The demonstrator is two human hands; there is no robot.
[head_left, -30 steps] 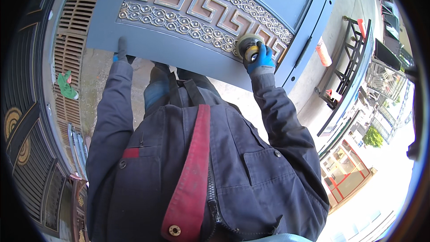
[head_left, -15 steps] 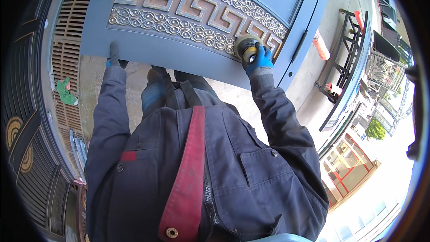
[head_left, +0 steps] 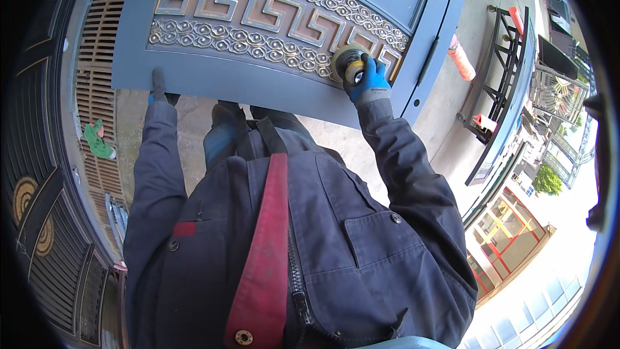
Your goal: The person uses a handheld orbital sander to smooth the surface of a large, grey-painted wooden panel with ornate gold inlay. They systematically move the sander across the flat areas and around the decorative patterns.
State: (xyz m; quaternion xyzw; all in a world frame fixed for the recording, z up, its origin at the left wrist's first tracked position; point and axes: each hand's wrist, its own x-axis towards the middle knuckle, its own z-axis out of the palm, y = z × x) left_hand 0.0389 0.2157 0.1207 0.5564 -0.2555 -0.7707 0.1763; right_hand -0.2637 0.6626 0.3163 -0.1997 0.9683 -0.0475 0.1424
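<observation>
A blue-grey door panel [head_left: 213, 77] lies in front of me, with raised, gold-edged key and scroll ornament [head_left: 258, 13] across it. My right hand [head_left: 371, 83], in a blue glove, closes round a round tool [head_left: 347, 63] with a pale rim and a dark and yellow body. Its exact kind cannot be made out. The tool rests over the lower right end of the ornament. At the panel's near left edge is my gloved left hand [head_left: 159, 87]. One dark digit lies on top of the panel, while the other fingers are mostly hidden at the edge.
A slatted grate [head_left: 97, 90] with a green cloth [head_left: 98, 140] on it runs along the left, beside dark ornamental doors [head_left: 39, 123]. On the right are an orange-pink roll [head_left: 462, 61] and a black metal frame [head_left: 504, 68]. A long handle [head_left: 431, 64] sits on the panel's right side.
The view has shifted slightly, carrying the panel and both hands a little left in the picture. Both hands stay at nearly the same spots on the panel.
</observation>
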